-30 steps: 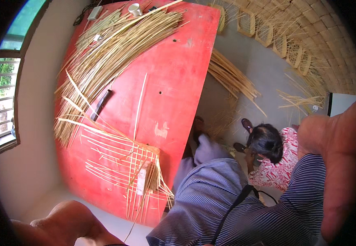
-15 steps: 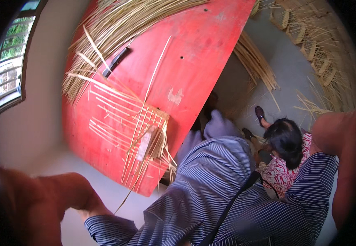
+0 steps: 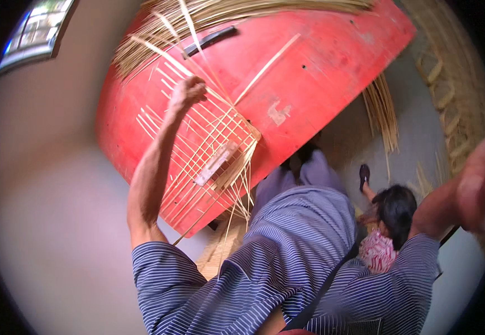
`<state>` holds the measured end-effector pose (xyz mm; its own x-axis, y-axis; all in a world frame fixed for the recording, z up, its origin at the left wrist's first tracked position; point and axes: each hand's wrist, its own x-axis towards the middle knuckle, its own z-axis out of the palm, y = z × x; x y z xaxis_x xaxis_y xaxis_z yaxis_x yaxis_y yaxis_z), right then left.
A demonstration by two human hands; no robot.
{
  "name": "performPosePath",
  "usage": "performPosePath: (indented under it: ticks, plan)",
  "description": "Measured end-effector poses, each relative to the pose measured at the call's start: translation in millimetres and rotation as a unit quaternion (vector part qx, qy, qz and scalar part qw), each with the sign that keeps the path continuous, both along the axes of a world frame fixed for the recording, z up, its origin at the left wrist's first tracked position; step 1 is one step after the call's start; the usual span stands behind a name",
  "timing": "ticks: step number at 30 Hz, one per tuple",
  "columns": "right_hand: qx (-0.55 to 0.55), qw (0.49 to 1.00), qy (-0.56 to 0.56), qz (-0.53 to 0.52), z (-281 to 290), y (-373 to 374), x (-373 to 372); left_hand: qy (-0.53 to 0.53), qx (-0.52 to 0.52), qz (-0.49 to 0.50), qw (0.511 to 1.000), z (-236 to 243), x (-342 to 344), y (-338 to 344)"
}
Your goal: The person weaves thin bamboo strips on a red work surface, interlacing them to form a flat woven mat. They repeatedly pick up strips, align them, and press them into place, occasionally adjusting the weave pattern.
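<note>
My left hand [image 3: 188, 92] reaches over the red board with its fingers curled closed. A broad pale strip [image 3: 161, 53] runs up to this hand; whether the fingers grip it is hidden. Just nearer to me lies an open lattice of woven strips [image 3: 220, 129], its loose ends fanning out leftward and toward me. On the lattice rests a pale oblong block [image 3: 215, 163]. Raised at the far right edge, my right hand [image 3: 480, 195] is smeared by motion, and its fingers cannot be made out.
The red board [image 3: 332, 42] carries a long bundle of thin strips [image 3: 242, 10] along its far edge and a dark elongated tool [image 3: 212, 41]. Another strip bundle [image 3: 382, 109] lies beyond its right edge. A person [image 3: 393, 215] is low down at my right, close to my arm.
My left arm has swung up from the lower left to the far side of the lattice. My right arm has shifted at the right edge. The view has turned, so the board appears further right.
</note>
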<state>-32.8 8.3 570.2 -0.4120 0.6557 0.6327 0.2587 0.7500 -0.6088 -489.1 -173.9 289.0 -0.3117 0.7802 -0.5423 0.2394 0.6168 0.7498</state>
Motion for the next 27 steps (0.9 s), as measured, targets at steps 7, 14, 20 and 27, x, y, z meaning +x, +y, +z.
performPosePath:
  ticks: [7, 14, 20, 27]
  plan:
    - [-0.459, 0.868, -0.140, 0.126, -242.2, -31.1, -92.9, 0.070, -0.132, 0.129, 0.980, -121.4, 9.6, -46.8]
    - [-0.531, 0.788, -0.209, 0.231, -463.8, -112.2, -221.2, 0.175, -0.018, 0.217, 0.960, -184.9, 7.1, -54.7]
    - [-0.661, 0.681, -0.208, 0.236, -493.0, -134.2, -268.1, 0.140, 0.069, 0.233, 0.960, -197.0, 8.6, -34.7]
    - [-0.658, 0.700, -0.190, 0.203, -498.5, -146.0, -265.2, 0.378, 0.044, -0.047, 0.923, -183.3, -12.0, -3.7]
